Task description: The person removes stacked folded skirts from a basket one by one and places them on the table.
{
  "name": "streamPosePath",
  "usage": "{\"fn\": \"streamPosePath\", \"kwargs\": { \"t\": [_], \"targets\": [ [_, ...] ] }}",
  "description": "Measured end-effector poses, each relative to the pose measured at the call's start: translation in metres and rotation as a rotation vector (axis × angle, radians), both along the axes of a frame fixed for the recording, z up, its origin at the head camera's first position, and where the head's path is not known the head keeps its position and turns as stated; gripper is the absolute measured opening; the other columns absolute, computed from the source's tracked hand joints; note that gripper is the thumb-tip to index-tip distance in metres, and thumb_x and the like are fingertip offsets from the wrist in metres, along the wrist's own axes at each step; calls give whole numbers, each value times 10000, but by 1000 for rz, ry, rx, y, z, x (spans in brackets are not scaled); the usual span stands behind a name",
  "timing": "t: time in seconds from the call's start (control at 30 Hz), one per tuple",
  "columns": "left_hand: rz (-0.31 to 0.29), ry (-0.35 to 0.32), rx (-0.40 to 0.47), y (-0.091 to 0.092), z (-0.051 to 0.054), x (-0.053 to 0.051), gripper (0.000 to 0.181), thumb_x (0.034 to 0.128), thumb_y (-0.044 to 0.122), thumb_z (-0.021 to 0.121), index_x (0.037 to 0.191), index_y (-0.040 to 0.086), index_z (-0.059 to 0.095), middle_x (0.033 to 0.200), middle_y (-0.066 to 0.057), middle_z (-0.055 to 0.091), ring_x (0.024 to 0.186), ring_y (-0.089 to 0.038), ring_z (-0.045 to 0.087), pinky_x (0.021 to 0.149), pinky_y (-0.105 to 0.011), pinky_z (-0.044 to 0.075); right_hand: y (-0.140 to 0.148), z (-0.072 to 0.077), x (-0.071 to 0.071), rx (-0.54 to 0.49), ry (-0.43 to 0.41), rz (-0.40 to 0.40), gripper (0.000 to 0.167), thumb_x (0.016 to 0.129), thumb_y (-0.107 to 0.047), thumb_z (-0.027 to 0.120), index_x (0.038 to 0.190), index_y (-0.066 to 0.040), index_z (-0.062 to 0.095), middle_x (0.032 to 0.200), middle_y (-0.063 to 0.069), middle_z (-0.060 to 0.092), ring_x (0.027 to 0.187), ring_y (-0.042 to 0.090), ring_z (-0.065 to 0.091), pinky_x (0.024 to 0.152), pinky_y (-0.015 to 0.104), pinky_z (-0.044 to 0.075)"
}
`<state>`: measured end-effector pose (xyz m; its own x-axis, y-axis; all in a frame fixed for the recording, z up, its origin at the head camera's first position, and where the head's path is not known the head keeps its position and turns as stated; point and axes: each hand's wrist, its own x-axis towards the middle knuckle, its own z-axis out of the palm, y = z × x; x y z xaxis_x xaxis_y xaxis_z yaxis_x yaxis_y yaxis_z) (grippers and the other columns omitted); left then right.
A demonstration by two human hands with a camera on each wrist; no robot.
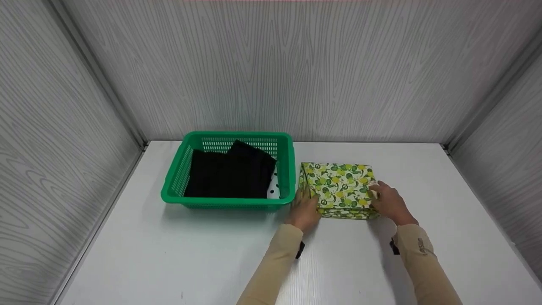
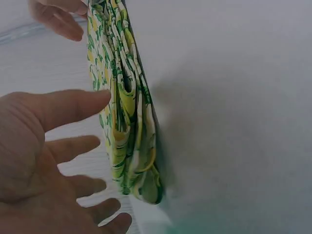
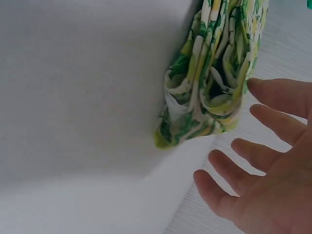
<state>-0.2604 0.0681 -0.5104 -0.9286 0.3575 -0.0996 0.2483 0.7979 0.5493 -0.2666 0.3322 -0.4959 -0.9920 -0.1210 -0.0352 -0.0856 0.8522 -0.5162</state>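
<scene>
A folded cloth printed with lemons and green leaves lies on the white table, its stacked layers showing along the edges in both wrist views. At its left side is my left hand, fingers spread; in the left wrist view the thumb reaches the cloth's edge. My right hand is at the opposite side. Its fingers are extended in the right wrist view, with a fingertip at the folded edge. Neither hand curls round the cloth.
Left of the cloth stands a green plastic basket, close to my left hand. Inside are folded black cloths and a white piece with black dots. Grey wood-grain panels enclose the white table at back and sides.
</scene>
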Motion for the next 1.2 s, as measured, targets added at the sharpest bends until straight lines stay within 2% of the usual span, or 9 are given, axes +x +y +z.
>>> {"fn": "streamPosePath", "kwargs": {
  "t": [0.07, 0.17, 0.27, 0.4, 0.53, 0.63, 0.73, 0.97, 1.2],
  "targets": [
    [-88, 29, -148, -2, 2, 9, 546, 980, 208, 679, 1494, 118, 521, 1626, -166, 302, 1506, -388, 200, 1188, -525, 214, -4, 3, 11, 107, 10, 16, 333, 905, 95, 636, 1232, 156, 616, 1271, 396, 552, 1083, 526, 596, 855, 597, 511],
    [-186, 79, -313, -3, 4, 22, 585, 973, 304, 690, 1504, 138, 508, 1591, -128, 379, 1480, -360, 283, 1168, -497, 264, -12, 4, 28, 235, -31, 39, 337, 914, 66, 663, 1241, 130, 611, 1155, 336, 609, 1054, 496, 607, 832, 583, 519],
    [-206, 90, -368, -2, 4, 29, 623, 975, 338, 679, 1526, 134, 472, 1581, -122, 393, 1463, -357, 320, 1146, -481, 311, -18, 2, 40, 284, -85, 65, 441, 925, 42, 661, 1340, 124, 537, 1287, 381, 537, 1155, 543, 546, 916, 614, 480],
    [-196, 50, -362, 0, 0, 30, 660, 978, 340, 663, 1553, 119, 426, 1603, -137, 350, 1469, -365, 305, 1141, -473, 327, -23, -2, 47, 273, -160, 76, 580, 925, 31, 673, 1451, 106, 439, 1440, 429, 384, 1259, 581, 442, 997, 634, 421],
    [-184, 59, -397, 1, -4, 23, 676, 997, 378, 629, 1573, 116, 390, 1628, -140, 297, 1481, -364, 276, 1163, -456, 294, -24, -5, 39, 267, -170, 83, 602, 948, 22, 645, 1489, 100, 394, 1446, 431, 368, 1258, 560, 429, 963, 618, 447],
    [-158, 68, -405, 5, -7, 15, 657, 1025, 399, 574, 1584, 120, 370, 1641, -136, 270, 1495, -362, 247, 1181, -464, 254, -23, -12, 30, 280, -121, 103, 586, 968, 15, 616, 1492, 117, 373, 1463, 443, 330, 1266, 589, 392, 949, 633, 447],
    [-117, 58, -400, 11, -6, 6, 631, 1050, 421, 514, 1589, 131, 363, 1648, -125, 262, 1506, -358, 219, 1191, -487, 218, -20, -19, 18, 273, -103, 101, 592, 993, -35, 579, 1507, 123, 332, 1510, 450, 239, 1315, 637, 307, 994, 688, 380],
    [-44, 13, -370, 22, -3, -13, 604, 1082, 449, 411, 1601, 147, 339, 1669, -104, 213, 1527, -338, 156, 1209, -499, 151, -21, -21, -9, 196, -238, -5, 682, 1030, -221, 492, 1583, 51, 198, 1587, 400, 79, 1426, 607, 108, 1086, 752, 163],
    [-24, 108, -344, 21, -15, -24, 561, 1083, 397, 459, 1577, 141, 388, 1650, -116, 255, 1511, -347, 197, 1198, -517, 177, -27, -21, -20, 144, -273, -51, 708, 1046, -279, 463, 1592, 51, 154, 1602, 384, 19, 1447, 591, 35, 1086, 761, 143]
  ]
}}
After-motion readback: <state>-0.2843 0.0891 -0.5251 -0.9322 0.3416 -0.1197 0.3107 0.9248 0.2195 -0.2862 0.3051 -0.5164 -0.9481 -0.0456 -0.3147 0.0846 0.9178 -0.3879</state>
